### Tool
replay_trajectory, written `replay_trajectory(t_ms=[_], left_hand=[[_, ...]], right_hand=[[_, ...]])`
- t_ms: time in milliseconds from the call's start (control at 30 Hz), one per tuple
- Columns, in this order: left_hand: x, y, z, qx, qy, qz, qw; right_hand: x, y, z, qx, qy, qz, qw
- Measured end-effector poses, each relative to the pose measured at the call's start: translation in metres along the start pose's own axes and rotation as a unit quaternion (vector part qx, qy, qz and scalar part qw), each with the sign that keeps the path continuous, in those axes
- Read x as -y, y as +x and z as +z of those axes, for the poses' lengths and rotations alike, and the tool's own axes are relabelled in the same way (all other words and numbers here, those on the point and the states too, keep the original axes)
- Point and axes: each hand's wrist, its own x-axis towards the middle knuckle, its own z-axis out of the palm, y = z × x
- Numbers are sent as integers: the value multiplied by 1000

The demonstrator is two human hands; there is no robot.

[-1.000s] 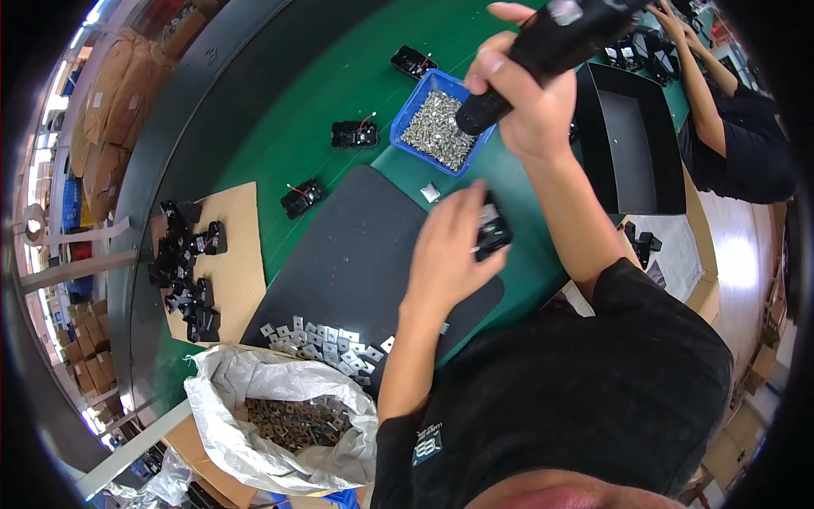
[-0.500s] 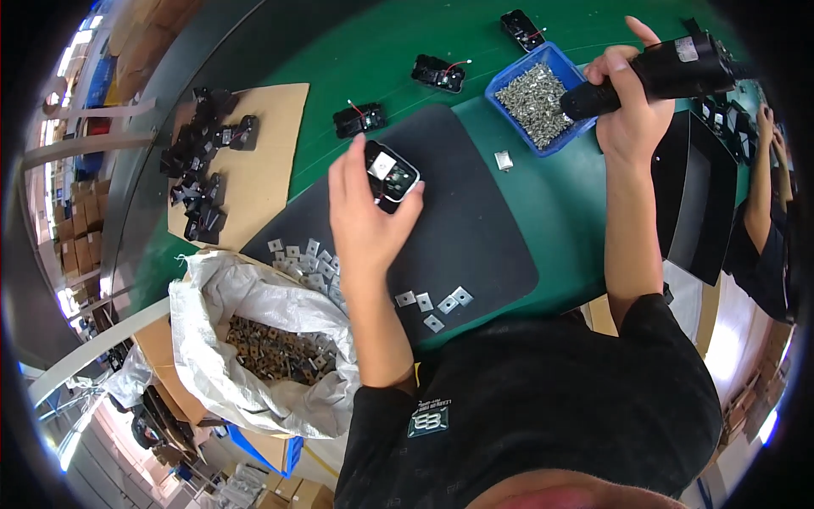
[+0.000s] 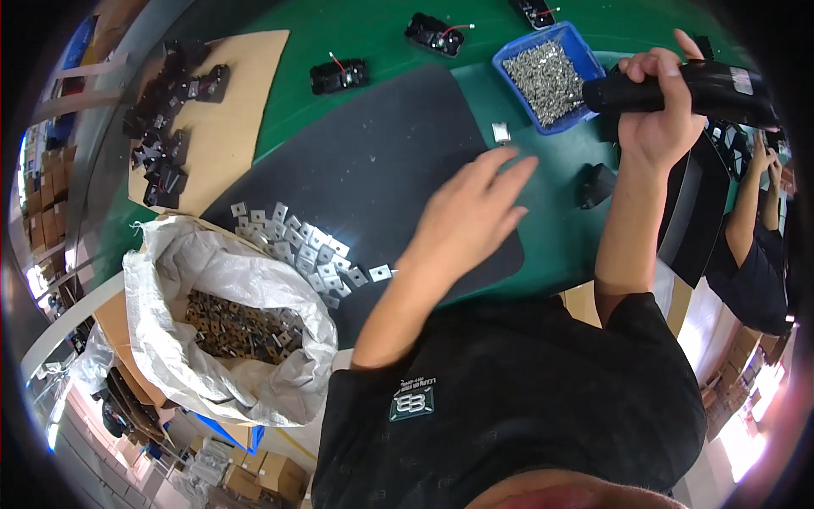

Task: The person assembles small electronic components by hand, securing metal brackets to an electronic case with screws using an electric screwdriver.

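My right hand is wrapped round a black cylindrical power screwdriver, its nose at the right rim of a blue bin full of small metal screws. My left hand is over the right part of the dark grey mat, fingers apart and slightly blurred, nothing seen in it. Between it and my right forearm, a black plastic part appears on the green surface, its details unclear. Just beyond my left fingertips lies a small silvery piece.
Several black housings with red wires, one a battery-box-like housing, stand along the far side. Square metal plates lie on the mat beside a white sack of similar plates. Black parts sit on cardboard at left. Another person's arms show at right.
My left hand has let go of the black housing it held and moved right. A black part now shows near my right forearm. The screwdriver stays by the screw bin; the view has shifted.
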Motion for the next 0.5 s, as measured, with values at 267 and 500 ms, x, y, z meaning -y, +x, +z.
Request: replay_trajectory(t_ms=[267,500], left_hand=[[2,-114,-63,26,162,-229,960],[5,-129,-60,76,59,-344,934]], right_hand=[[-1,-1,-5,-12,78,-26,997],[1,-3,1,3,97,-43,994]])
